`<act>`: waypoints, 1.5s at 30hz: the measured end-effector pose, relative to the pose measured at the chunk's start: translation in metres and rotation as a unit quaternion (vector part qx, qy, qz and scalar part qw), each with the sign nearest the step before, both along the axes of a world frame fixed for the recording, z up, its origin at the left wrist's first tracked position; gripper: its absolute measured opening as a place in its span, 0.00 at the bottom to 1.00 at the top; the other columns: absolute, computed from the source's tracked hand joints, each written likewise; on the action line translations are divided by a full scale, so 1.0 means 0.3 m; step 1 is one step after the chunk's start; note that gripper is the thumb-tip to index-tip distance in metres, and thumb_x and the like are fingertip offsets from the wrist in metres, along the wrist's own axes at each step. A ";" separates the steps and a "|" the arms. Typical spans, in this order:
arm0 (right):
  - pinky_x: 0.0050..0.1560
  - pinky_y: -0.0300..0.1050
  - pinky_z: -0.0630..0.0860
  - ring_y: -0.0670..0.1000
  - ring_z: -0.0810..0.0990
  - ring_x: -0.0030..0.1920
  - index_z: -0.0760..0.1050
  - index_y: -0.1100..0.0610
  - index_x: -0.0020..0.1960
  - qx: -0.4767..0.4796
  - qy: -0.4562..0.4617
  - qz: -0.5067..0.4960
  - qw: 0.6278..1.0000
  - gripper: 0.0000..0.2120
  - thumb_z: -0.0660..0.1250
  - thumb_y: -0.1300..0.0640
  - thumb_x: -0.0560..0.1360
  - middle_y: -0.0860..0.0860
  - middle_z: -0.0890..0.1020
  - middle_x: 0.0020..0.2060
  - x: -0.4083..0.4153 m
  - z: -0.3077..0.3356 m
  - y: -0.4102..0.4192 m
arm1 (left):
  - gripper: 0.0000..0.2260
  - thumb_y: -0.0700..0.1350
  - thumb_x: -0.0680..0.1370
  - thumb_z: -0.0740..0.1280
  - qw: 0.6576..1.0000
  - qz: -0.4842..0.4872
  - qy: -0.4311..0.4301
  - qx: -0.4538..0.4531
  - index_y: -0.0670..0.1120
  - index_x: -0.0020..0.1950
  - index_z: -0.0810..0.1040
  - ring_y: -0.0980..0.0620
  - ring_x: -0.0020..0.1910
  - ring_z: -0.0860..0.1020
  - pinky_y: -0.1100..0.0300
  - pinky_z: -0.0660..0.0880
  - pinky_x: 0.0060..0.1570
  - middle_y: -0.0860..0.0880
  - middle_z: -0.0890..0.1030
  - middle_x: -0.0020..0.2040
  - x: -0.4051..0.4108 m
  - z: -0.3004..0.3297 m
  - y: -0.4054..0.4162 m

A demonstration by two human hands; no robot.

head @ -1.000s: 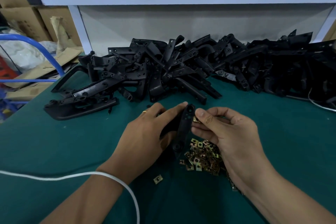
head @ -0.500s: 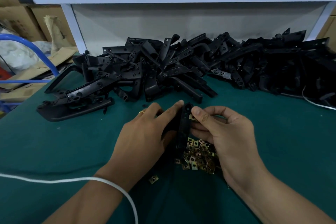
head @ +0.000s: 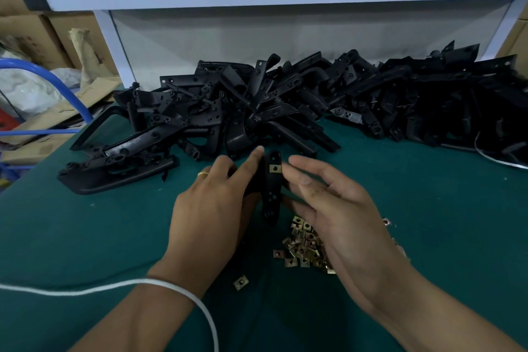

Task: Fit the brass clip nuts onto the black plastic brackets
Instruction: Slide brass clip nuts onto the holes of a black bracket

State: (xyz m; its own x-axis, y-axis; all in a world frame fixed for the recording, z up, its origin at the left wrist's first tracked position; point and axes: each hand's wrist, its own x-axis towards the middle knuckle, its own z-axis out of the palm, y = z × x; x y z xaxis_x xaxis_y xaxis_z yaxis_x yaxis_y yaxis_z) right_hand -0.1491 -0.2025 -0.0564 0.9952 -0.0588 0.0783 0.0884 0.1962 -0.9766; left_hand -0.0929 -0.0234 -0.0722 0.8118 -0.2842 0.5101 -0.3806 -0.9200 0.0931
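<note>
A person stands at a green bench (head: pixel 85 237). The left hand (head: pixel 211 208) grips a black plastic bracket (head: pixel 271 194) upright, fingers curled around its edge. A second ago the right hand (head: pixel 337 214) was pinching a brass clip nut against the bracket's upper end; now that clip nut (head: pixel 275 168) sits on the bracket by itself, and the right hand has drawn slightly away, fingers loose and holding nothing. This fitting looks done, so the next nut can likely be fetched. A heap of loose clip nuts (head: pixel 305 246) lies on the bench just below the right hand. A large pile of brackets (head: pixel 285 106) stretches along the back.
</note>
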 end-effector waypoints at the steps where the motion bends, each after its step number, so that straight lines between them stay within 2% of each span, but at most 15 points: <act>1: 0.74 0.50 0.72 0.40 0.79 0.68 0.77 0.45 0.68 -0.033 -0.010 -0.001 0.999 0.13 0.62 0.56 0.86 0.39 0.85 0.62 0.001 -0.002 -0.001 | 0.31 0.54 0.79 0.63 1.000 0.005 -0.005 -0.021 0.60 0.81 0.60 0.45 0.45 0.76 0.54 0.72 0.31 0.51 0.72 0.53 0.019 -0.002 0.013; 3: 0.69 0.40 0.74 0.36 0.78 0.66 0.75 0.42 0.67 -0.154 -0.058 -0.027 0.986 0.11 0.61 0.51 0.87 0.35 0.84 0.61 0.000 -0.017 -0.004 | 0.29 0.53 0.79 0.66 0.995 0.024 0.002 -0.096 0.60 0.80 0.62 0.44 0.45 0.77 0.53 0.72 0.33 0.52 0.73 0.53 0.064 -0.011 0.048; 6: 0.60 0.29 0.72 0.37 0.77 0.63 0.78 0.38 0.63 -0.342 -0.132 -0.029 0.930 0.10 0.61 0.49 0.86 0.35 0.82 0.56 -0.011 -0.032 -0.001 | 0.25 0.60 0.80 0.67 0.979 0.026 0.014 -0.199 0.55 0.76 0.70 0.46 0.46 0.77 0.49 0.77 0.39 0.53 0.74 0.51 0.099 -0.034 0.090; 11: 0.57 0.37 0.70 0.40 0.73 0.56 0.82 0.43 0.59 -0.556 -0.187 0.048 0.808 0.09 0.65 0.45 0.84 0.37 0.78 0.49 0.010 -0.053 0.045 | 0.22 0.66 0.80 0.62 0.976 0.005 0.014 -0.217 0.60 0.72 0.69 0.49 0.49 0.78 0.51 0.78 0.41 0.56 0.74 0.52 0.108 -0.054 0.085; 17: 0.55 0.41 0.69 0.42 0.70 0.51 0.84 0.42 0.54 -0.611 -0.222 0.050 0.758 0.08 0.69 0.42 0.80 0.39 0.75 0.47 0.021 -0.060 0.071 | 0.22 0.65 0.80 0.63 0.980 -0.011 0.019 -0.196 0.64 0.73 0.67 0.52 0.46 0.76 0.54 0.75 0.38 0.59 0.72 0.51 0.120 -0.070 0.087; 22: 0.55 0.43 0.71 0.45 0.72 0.52 0.81 0.45 0.53 -0.664 -0.250 0.044 0.704 0.08 0.64 0.45 0.83 0.41 0.75 0.49 0.003 -0.046 0.070 | 0.22 0.64 0.80 0.64 0.983 -0.026 0.018 -0.183 0.61 0.73 0.70 0.49 0.48 0.77 0.52 0.76 0.39 0.57 0.73 0.52 0.113 -0.063 0.081; 24: 0.54 0.44 0.72 0.47 0.72 0.51 0.77 0.47 0.52 -0.663 -0.250 0.026 0.705 0.06 0.63 0.48 0.84 0.43 0.74 0.48 0.001 -0.039 0.068 | 0.22 0.62 0.80 0.65 0.983 -0.040 0.020 -0.180 0.60 0.74 0.70 0.49 0.49 0.77 0.49 0.78 0.40 0.57 0.73 0.52 0.104 -0.060 0.080; 28: 0.46 0.41 0.74 0.45 0.75 0.48 0.71 0.47 0.46 -0.523 -0.166 0.004 0.836 0.05 0.66 0.52 0.80 0.41 0.76 0.43 0.004 -0.035 0.040 | 0.23 0.60 0.80 0.67 0.984 -0.050 0.017 -0.171 0.60 0.74 0.69 0.49 0.49 0.77 0.49 0.78 0.42 0.57 0.74 0.54 0.090 -0.052 0.072; 29: 0.44 0.42 0.74 0.45 0.76 0.47 0.71 0.47 0.45 -0.508 -0.154 -0.001 0.847 0.06 0.67 0.53 0.80 0.42 0.76 0.42 0.003 -0.037 0.030 | 0.23 0.60 0.80 0.67 0.984 -0.051 0.016 -0.171 0.60 0.74 0.69 0.49 0.49 0.77 0.50 0.78 0.41 0.57 0.74 0.54 0.089 -0.051 0.071; 32: 0.44 0.43 0.75 0.45 0.76 0.47 0.70 0.46 0.45 -0.515 -0.158 -0.026 0.842 0.07 0.67 0.54 0.79 0.42 0.76 0.42 0.011 -0.046 0.003 | 0.23 0.56 0.80 0.70 0.984 -0.039 0.014 -0.171 0.61 0.74 0.69 0.49 0.50 0.77 0.50 0.77 0.41 0.57 0.74 0.54 0.092 -0.052 0.071; 36: 0.50 0.36 0.73 0.41 0.76 0.54 0.76 0.42 0.52 -0.510 -0.168 -0.050 0.842 0.01 0.67 0.48 0.81 0.38 0.78 0.47 0.027 -0.048 -0.023 | 0.26 0.49 0.79 0.73 0.985 -0.026 0.019 -0.168 0.61 0.74 0.68 0.48 0.51 0.77 0.47 0.79 0.42 0.56 0.74 0.55 0.096 -0.057 0.072; 38: 0.53 0.34 0.73 0.39 0.75 0.55 0.81 0.42 0.59 -0.527 -0.177 -0.036 0.830 0.08 0.68 0.45 0.80 0.37 0.78 0.48 0.034 -0.056 -0.019 | 0.28 0.47 0.78 0.74 0.987 -0.025 0.015 -0.160 0.61 0.75 0.69 0.48 0.51 0.77 0.48 0.79 0.42 0.55 0.74 0.55 0.097 -0.056 0.070; 41: 0.56 0.42 0.72 0.43 0.72 0.55 0.83 0.44 0.63 -0.603 -0.192 -0.007 0.775 0.12 0.68 0.43 0.81 0.40 0.77 0.50 0.048 -0.059 0.012 | 0.28 0.47 0.78 0.74 0.987 -0.026 0.005 -0.158 0.60 0.75 0.69 0.48 0.52 0.77 0.50 0.78 0.42 0.54 0.75 0.55 0.097 -0.053 0.063; 43: 0.53 0.43 0.67 0.47 0.70 0.55 0.82 0.44 0.62 -0.646 -0.200 0.013 0.737 0.12 0.67 0.43 0.82 0.43 0.75 0.50 0.056 -0.065 0.031 | 0.27 0.47 0.78 0.73 0.987 -0.033 0.004 -0.158 0.60 0.75 0.70 0.48 0.52 0.77 0.50 0.78 0.41 0.54 0.75 0.55 0.094 -0.051 0.057; 45: 0.52 0.43 0.65 0.48 0.69 0.54 0.80 0.45 0.58 -0.656 -0.207 0.017 0.725 0.09 0.67 0.43 0.81 0.44 0.73 0.49 0.059 -0.063 0.035 | 0.27 0.48 0.79 0.73 0.987 -0.038 0.006 -0.158 0.60 0.75 0.70 0.48 0.51 0.77 0.50 0.77 0.41 0.54 0.75 0.55 0.093 -0.050 0.057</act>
